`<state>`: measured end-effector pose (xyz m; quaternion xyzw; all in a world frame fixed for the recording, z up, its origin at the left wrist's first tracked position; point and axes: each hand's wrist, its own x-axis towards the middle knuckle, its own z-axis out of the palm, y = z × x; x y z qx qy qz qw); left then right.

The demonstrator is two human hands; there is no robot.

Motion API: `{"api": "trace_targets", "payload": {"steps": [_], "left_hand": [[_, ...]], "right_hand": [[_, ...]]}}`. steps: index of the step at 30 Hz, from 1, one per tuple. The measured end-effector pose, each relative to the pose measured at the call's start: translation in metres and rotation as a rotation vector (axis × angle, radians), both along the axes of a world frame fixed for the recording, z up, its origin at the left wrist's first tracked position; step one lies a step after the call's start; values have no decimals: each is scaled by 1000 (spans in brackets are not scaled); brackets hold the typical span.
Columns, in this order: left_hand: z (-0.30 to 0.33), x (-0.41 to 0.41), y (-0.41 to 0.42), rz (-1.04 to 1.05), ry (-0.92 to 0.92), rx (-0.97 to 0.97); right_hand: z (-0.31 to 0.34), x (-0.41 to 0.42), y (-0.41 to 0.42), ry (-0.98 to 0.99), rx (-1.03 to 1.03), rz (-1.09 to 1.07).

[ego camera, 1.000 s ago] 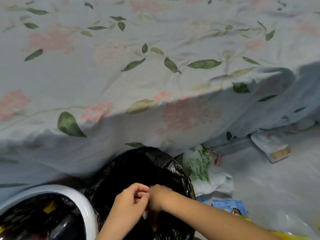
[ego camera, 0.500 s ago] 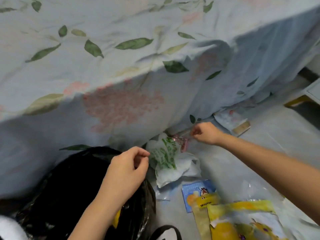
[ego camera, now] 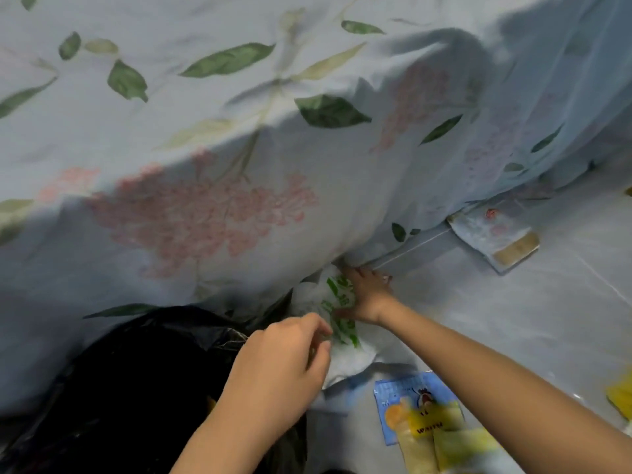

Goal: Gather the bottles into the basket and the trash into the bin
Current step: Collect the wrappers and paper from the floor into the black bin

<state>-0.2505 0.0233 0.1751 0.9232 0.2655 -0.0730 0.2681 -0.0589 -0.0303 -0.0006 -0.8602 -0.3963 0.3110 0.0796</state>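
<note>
The white plastic bag (ego camera: 337,323) on the floor (ego camera: 513,319) carries green print, too crumpled to read. On the blue snack packet (ego camera: 407,405) nearby, a yellow label shows dark letters, but they are blurred and I cannot read them. The right hand (ego camera: 367,295) reaches forward with a straight arm and rests on the white bag at the edge of the flowered bed sheet (ego camera: 205,165); whether its grip pinches the bag I cannot tell. The left hand (ego camera: 284,367) hovers over the black bin bag (ego camera: 136,371), fingers curled, its grip close to the white bag's edge. Half a second ago the right hand was further right, at a pink scrap; now it lies on the white bag.
</note>
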Motion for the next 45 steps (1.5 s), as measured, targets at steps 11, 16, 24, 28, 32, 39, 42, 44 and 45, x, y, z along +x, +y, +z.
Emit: {"api": "trace_targets", "payload": {"steps": [11, 16, 24, 28, 32, 39, 42, 44, 45], "left_hand": [[12, -21, -5, 63, -68, -228], [7, -9, -7, 155, -156, -230], [14, 15, -4, 235, -217, -341], [40, 0, -6, 326, -293, -613], [78, -23, -11, 207, -320, -817], [134, -67, -13, 91, -615, -656], [137, -82, -2, 65, -709, -423], [134, -91, 6, 141, -751, -428], [132, -96, 10, 193, -757, -501]], "right_hand": [[-42, -32, -19, -142, -77, -42], [12, -10, -34, 111, 124, -32], [172, -13, -59, 464, 494, -90], [231, -37, -68, 708, 686, -224], [272, -59, -67, 919, 737, -379], [294, -93, -42, 846, 677, -421], [297, -115, -36, 932, 567, -368], [301, -136, -36, 1075, 428, -330], [301, -143, -37, 1121, 373, -313]]}}
